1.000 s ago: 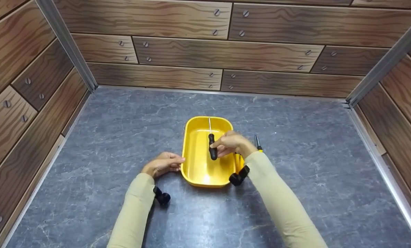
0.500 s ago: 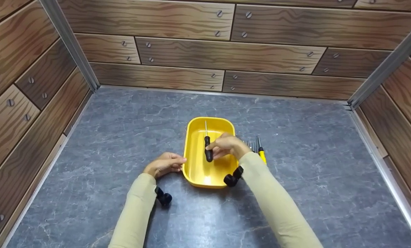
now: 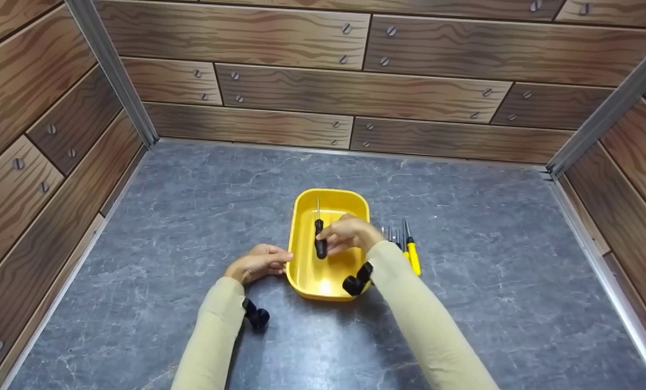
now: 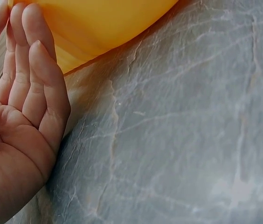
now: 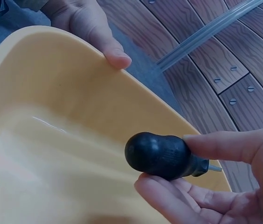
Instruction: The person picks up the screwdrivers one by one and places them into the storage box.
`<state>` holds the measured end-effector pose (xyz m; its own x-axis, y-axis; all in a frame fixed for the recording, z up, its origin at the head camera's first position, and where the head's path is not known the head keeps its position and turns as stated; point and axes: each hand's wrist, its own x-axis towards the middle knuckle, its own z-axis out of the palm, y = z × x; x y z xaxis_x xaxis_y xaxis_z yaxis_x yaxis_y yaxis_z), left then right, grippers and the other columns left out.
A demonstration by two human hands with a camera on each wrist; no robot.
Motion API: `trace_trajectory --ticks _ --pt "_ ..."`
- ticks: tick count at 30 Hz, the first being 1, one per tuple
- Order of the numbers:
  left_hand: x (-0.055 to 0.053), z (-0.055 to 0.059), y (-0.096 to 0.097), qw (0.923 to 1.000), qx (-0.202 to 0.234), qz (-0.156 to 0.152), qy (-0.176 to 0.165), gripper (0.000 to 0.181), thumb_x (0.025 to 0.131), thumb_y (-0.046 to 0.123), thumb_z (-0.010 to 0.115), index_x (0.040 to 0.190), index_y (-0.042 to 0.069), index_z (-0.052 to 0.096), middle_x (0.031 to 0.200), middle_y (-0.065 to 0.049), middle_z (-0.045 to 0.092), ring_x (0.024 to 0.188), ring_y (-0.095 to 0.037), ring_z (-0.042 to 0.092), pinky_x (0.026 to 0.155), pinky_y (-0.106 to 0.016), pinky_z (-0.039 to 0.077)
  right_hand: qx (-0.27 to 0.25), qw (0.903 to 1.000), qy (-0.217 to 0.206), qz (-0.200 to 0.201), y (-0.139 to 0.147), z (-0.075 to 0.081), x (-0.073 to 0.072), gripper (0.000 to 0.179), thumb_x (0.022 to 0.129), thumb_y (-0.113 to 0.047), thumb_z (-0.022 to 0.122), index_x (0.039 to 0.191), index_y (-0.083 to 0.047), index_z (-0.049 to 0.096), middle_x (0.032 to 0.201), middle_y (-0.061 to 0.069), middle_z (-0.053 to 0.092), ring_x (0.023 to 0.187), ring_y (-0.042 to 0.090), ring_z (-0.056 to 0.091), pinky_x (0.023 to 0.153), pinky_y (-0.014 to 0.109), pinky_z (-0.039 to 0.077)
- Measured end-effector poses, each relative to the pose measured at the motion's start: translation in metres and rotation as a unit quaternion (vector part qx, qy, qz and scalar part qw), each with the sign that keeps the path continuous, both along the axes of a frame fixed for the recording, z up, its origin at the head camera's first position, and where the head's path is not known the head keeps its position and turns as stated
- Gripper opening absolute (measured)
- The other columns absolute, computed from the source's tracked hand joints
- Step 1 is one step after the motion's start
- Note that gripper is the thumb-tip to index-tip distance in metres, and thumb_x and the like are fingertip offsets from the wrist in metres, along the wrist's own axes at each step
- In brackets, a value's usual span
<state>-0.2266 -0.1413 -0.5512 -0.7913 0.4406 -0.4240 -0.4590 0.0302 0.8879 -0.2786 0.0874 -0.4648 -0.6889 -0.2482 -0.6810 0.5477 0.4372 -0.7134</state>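
A black-handled screwdriver [image 3: 321,248] is pinched between the thumb and fingers of my right hand [image 3: 347,234], over the inside of a yellow plastic tub [image 3: 309,281]. Its thin metal shaft points toward the tub's far end. In the right wrist view the bulbous handle [image 5: 157,154] faces the camera, and a short bit of shaft shows past it. My left hand [image 3: 259,262] holds the tub's left rim, thumb over the edge and fingers against the outer wall. The left wrist view shows those fingers [image 4: 43,79] close together beside the tub.
Right of the tub, several tools lie side by side on the grey marbled table [image 3: 496,260], partly hidden by the right sleeve. One has a yellow-and-black handle [image 3: 413,257]. Wood-patterned walls [image 3: 301,89] with metal corner strips enclose the back and sides.
My right hand has moved left with the screwdriver, from the tub's right part toward its left side. More of the tools on the right now show. The left hand stays at the rim.
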Motion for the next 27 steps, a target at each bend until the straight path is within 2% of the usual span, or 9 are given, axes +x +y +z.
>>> trace_trajectory --ticks 6,15,27 --pt "0.0 -0.003 -0.001 1.0 -0.003 -0.005 0.003 0.015 0.089 0.016 0.064 0.098 0.004 0.069 0.074 0.006 0.07 0.07 -0.004 0.064 0.071 -0.018 0.055 -0.011 0.9998 -0.013 -0.012 -0.003 -0.008 0.001 0.035 0.084 -0.005 0.067 0.115 0.009 0.06 0.071 0.008 0.07 0.059 0.016 0.069 0.064 0.026 0.061" --pt "0.0 -0.003 -0.002 0.9998 0.014 -0.01 0.001 0.008 0.091 0.014 0.062 0.092 0.008 0.067 0.072 0.007 0.068 0.069 -0.003 0.063 0.069 -0.017 0.053 -0.015 0.9992 -0.026 -0.026 -0.005 -0.015 0.0 0.035 0.084 -0.004 0.066 0.116 0.01 0.059 0.069 0.008 0.067 0.056 0.016 0.067 0.061 0.026 0.06" --pt "-0.001 -0.002 -0.002 0.9999 0.008 -0.009 -0.005 0.009 0.091 0.015 0.062 0.093 0.007 0.066 0.072 0.007 0.068 0.069 -0.004 0.063 0.069 -0.018 0.053 -0.001 0.9989 -0.034 -0.033 -0.009 -0.022 -0.001 0.038 0.084 -0.005 0.067 0.118 0.01 0.057 0.083 0.011 0.065 0.06 0.019 0.068 0.066 0.027 0.061"
